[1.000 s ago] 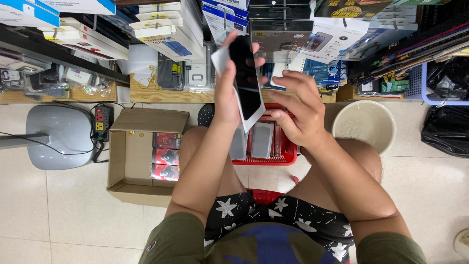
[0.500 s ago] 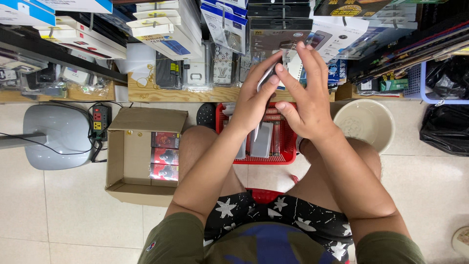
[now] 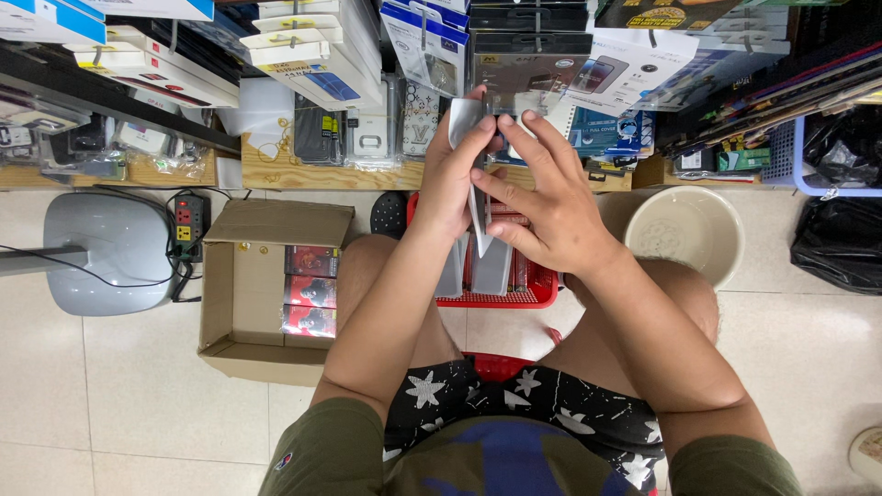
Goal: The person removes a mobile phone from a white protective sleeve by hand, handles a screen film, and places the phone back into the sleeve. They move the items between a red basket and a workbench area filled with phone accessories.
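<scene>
Brown cardboard box (image 3: 241, 303) open on floor, left | left hand (image 3: 452, 184) grip clamped on thin flat packet (image 3: 478, 216), held edge-on above red basket (image 3: 542, 292) | right hand (image 3: 551, 207) fingers spread flat against packet | cream bucket (image 3: 726, 239) right

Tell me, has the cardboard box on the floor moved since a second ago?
No. The cardboard box sits at the same spot beside the power strip and the grey stool, its flaps open as before.
</scene>
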